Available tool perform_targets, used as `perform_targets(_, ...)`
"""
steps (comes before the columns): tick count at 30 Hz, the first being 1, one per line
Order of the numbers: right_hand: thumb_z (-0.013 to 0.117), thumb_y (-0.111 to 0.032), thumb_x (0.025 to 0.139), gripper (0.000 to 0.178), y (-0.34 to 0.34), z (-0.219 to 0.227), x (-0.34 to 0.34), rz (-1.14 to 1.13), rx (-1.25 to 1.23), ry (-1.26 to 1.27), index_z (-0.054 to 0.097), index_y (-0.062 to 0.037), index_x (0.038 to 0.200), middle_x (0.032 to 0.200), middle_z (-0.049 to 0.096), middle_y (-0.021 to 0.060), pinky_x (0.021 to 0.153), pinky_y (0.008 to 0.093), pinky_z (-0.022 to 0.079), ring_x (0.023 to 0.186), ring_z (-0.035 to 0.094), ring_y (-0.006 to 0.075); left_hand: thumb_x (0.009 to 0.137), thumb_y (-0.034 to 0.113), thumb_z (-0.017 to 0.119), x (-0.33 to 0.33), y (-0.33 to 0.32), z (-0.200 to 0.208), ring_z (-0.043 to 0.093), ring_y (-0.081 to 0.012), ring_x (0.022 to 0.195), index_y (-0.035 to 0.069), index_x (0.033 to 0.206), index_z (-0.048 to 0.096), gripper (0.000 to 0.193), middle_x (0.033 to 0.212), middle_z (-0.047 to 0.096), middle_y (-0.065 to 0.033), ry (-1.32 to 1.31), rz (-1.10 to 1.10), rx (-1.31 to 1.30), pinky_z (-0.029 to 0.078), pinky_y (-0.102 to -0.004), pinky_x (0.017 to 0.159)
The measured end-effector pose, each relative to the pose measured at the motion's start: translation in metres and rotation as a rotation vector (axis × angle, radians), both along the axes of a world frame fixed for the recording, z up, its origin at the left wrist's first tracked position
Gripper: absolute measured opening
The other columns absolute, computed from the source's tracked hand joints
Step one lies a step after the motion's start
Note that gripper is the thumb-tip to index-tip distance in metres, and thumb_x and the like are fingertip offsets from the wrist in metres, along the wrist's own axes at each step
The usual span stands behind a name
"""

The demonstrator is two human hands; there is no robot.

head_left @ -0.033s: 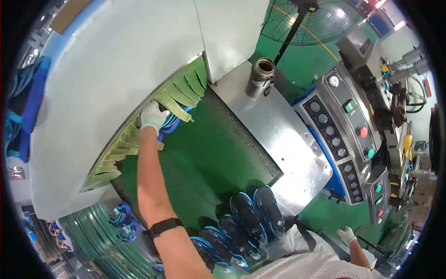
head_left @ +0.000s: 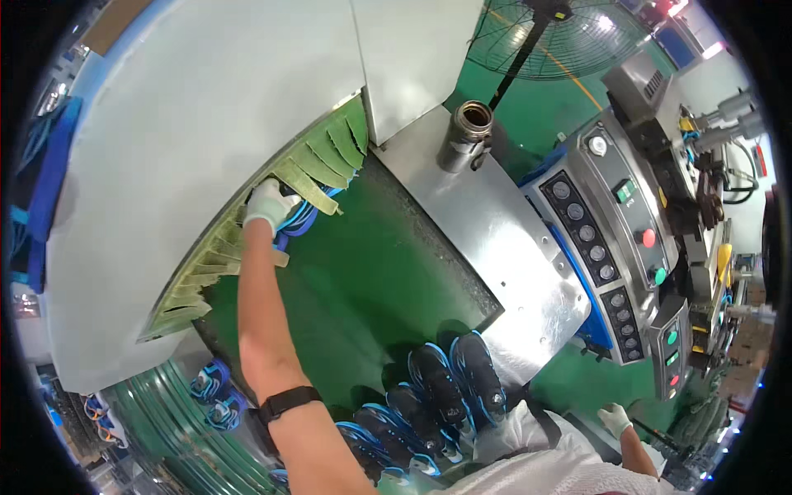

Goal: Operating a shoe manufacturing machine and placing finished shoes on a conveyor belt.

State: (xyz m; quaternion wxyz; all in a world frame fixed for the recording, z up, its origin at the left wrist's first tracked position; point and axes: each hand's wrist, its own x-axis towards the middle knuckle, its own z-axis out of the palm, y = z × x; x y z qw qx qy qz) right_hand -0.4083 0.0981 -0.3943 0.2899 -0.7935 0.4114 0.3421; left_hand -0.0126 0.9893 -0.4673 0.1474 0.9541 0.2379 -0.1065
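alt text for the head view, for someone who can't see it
A gloved left hand reaches under hanging strip curtains of a grey machine tunnel, gripping a blue shoe on a green conveyor belt. Dark blue-soled shoes wait nearer; the gloved right hand hangs low.

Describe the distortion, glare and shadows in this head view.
Head view: strong fisheye, the steel table edges bow and a black rim rings the frame; glare whitens the hood and the top right corner; soft shadows lie under the shoes on the green belt; the left hand looks sharp.
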Motion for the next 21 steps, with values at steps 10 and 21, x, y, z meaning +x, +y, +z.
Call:
perform_targets(10, 0.071, -0.021, 0.09, 0.043, 0.036, -0.062, 0.088, 0.514, 0.104, 0.053, 0.062, 0.004, 0.123, 0.107, 0.069, 0.0078, 0.079, 0.0312, 0.054, 0.093, 0.063, 0.013, 0.071, 0.043, 0.085, -0.05, -0.05, -0.077, 0.063, -0.0419, 0.109, 0.006, 0.128, 0.052, 0.075, 0.116, 0.066, -0.0226, -0.334, 0.099, 0.017, 0.051, -0.0487, 0.091)
perform_targets(21, 0.067, -0.017, 0.095, 0.051, 0.149, -0.053, 0.177, 0.62, 0.471, -0.325, 0.049, 0.0079, 0.136, 0.133, 0.062, 0.0211, 0.107, 0.0366, 0.047, 0.124, 0.06, 0.026, 0.069, 0.036, 0.087, -0.206, -0.253, -0.014, 0.069, -0.0341, 0.098, -0.001, 0.128, 0.055, 0.076, 0.107, 0.071, -0.0187, -0.416, 0.254, -0.404, 0.053, -0.0415, 0.091)
